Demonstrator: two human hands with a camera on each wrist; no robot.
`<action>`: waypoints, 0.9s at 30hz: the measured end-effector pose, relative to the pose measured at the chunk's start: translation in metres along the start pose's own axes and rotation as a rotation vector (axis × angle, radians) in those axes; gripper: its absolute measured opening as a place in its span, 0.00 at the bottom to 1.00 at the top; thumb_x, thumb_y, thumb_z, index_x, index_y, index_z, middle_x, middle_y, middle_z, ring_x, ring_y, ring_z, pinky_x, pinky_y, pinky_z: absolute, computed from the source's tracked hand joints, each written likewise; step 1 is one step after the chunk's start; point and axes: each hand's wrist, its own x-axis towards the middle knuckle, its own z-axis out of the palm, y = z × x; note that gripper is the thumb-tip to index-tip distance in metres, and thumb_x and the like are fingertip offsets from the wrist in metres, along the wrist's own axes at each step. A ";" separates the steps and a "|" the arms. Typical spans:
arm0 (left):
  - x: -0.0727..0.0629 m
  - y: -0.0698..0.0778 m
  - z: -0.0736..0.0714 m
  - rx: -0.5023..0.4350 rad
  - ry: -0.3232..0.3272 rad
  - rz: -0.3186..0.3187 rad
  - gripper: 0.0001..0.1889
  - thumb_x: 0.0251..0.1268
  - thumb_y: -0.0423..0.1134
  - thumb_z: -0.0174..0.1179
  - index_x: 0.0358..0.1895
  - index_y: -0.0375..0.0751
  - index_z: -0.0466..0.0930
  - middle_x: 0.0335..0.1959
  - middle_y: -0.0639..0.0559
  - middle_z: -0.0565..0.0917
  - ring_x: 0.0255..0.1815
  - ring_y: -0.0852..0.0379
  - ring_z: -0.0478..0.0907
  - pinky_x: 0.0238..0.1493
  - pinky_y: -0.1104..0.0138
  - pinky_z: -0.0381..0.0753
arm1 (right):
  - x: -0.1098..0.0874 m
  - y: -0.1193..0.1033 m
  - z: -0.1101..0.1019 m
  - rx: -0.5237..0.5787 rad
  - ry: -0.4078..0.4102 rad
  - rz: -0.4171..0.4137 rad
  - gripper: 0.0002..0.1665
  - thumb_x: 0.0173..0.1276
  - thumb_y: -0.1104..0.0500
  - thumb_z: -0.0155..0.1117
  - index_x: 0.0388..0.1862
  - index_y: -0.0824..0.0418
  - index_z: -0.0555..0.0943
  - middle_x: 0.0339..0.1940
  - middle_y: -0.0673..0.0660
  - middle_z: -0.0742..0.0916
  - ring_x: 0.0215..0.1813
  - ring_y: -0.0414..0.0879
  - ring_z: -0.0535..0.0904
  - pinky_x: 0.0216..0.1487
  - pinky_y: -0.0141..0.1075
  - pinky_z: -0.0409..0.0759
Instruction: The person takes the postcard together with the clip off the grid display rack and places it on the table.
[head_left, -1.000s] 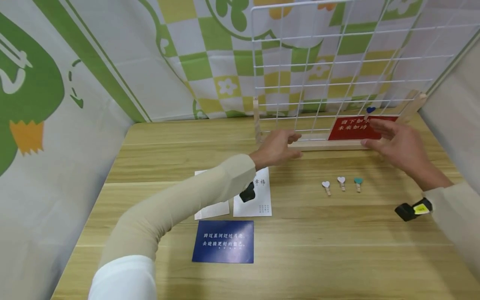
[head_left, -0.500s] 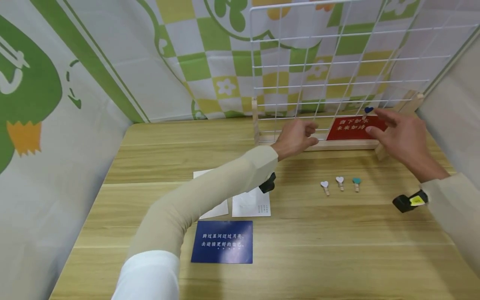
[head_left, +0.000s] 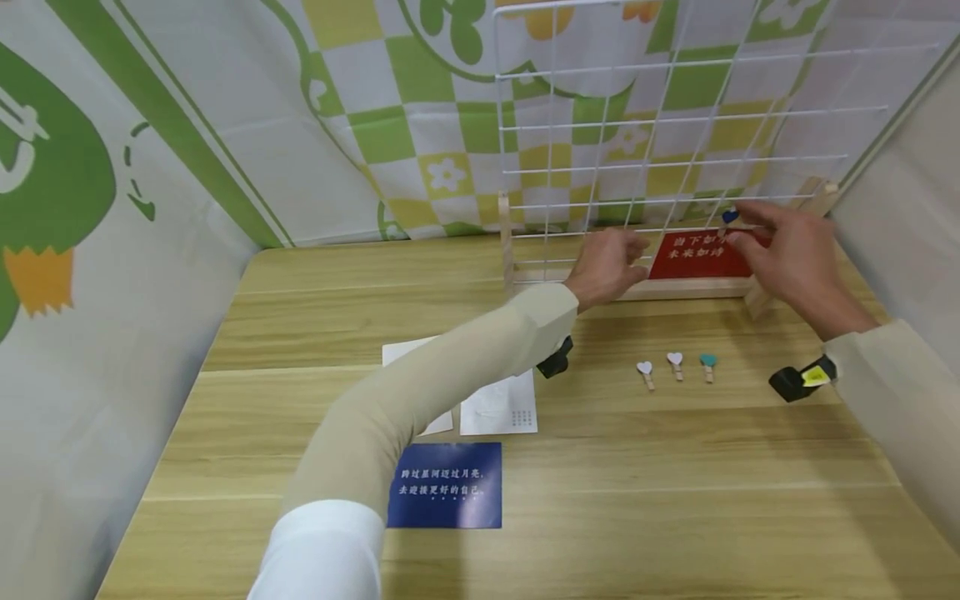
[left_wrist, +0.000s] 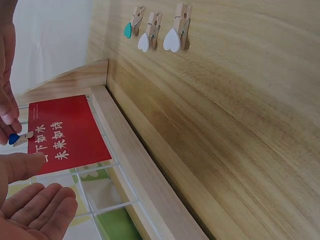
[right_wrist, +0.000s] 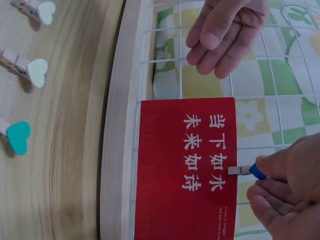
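A red card [right_wrist: 165, 165] with white writing stands against the white wire grid [head_left: 592, 175], just above its wooden base. A small wooden clothespin with a blue heart [right_wrist: 257, 172] bites the card's top edge. My right hand [head_left: 798, 250] pinches the heart end between thumb and fingers, as the right wrist view shows. My left hand [head_left: 607, 260] is held at the card's left edge, its fingers relaxed and holding nothing. In the left wrist view its thumb [left_wrist: 22, 166] overlaps the card's corner.
Three heart clothespins lie on the wooden table [head_left: 637, 500]: a white one [head_left: 646, 373], another white one [head_left: 676, 365] and a teal one [head_left: 708, 366]. A blue card [head_left: 450, 492] and white cards [head_left: 510, 408] lie left, partly under my left sleeve. A patterned cloth [head_left: 420, 125] hangs behind the grid.
My left hand has moved right along the grid to the red card's edge. My right hand has closed in on the blue-heart clothespin and now pinches it.
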 end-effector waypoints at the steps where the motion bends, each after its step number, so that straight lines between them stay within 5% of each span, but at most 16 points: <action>1: 0.001 0.001 0.001 0.001 0.000 -0.001 0.20 0.64 0.39 0.65 0.58 0.41 0.81 0.51 0.50 0.87 0.53 0.59 0.83 0.54 0.76 0.77 | 0.001 0.000 0.000 -0.008 -0.001 0.000 0.26 0.73 0.58 0.58 0.67 0.65 0.73 0.57 0.71 0.82 0.51 0.70 0.81 0.39 0.22 0.63; 4: 0.005 0.004 0.005 -0.019 -0.006 -0.015 0.20 0.65 0.39 0.64 0.59 0.41 0.80 0.53 0.50 0.86 0.54 0.58 0.82 0.53 0.76 0.78 | 0.003 0.000 0.002 -0.017 -0.008 -0.001 0.25 0.73 0.60 0.57 0.66 0.66 0.73 0.55 0.72 0.82 0.46 0.66 0.84 0.42 0.33 0.67; 6: 0.006 0.006 0.007 -0.039 -0.008 -0.023 0.20 0.65 0.38 0.64 0.60 0.40 0.80 0.54 0.49 0.86 0.55 0.58 0.83 0.54 0.76 0.79 | 0.005 0.000 0.003 -0.018 -0.002 -0.014 0.24 0.74 0.61 0.56 0.66 0.67 0.74 0.53 0.73 0.83 0.35 0.49 0.86 0.41 0.34 0.67; 9: 0.008 0.008 0.008 -0.064 -0.005 -0.041 0.20 0.65 0.37 0.63 0.61 0.40 0.79 0.55 0.49 0.86 0.56 0.58 0.83 0.54 0.76 0.79 | 0.007 -0.001 0.005 -0.022 0.020 -0.053 0.23 0.74 0.61 0.55 0.64 0.69 0.75 0.48 0.73 0.85 0.22 0.23 0.70 0.32 0.28 0.62; 11: 0.009 0.007 0.010 -0.065 -0.003 -0.044 0.20 0.66 0.37 0.63 0.60 0.40 0.79 0.55 0.48 0.86 0.56 0.58 0.83 0.54 0.76 0.79 | 0.008 -0.001 0.007 -0.020 0.042 -0.076 0.22 0.73 0.62 0.55 0.63 0.70 0.76 0.46 0.73 0.86 0.21 0.16 0.58 0.30 0.26 0.59; 20: 0.015 0.006 0.014 -0.037 0.026 -0.061 0.18 0.67 0.38 0.62 0.59 0.42 0.81 0.53 0.51 0.87 0.53 0.60 0.84 0.52 0.76 0.79 | 0.013 -0.001 0.013 0.071 0.031 -0.045 0.22 0.73 0.66 0.51 0.63 0.72 0.74 0.48 0.76 0.84 0.27 0.09 0.58 0.24 0.15 0.60; 27: 0.021 0.011 0.018 -0.033 0.076 -0.092 0.13 0.67 0.39 0.62 0.53 0.44 0.85 0.47 0.55 0.89 0.47 0.63 0.86 0.44 0.80 0.80 | 0.014 0.000 0.011 0.035 0.023 -0.006 0.20 0.76 0.63 0.49 0.62 0.69 0.77 0.50 0.76 0.84 0.22 0.28 0.64 0.20 0.24 0.60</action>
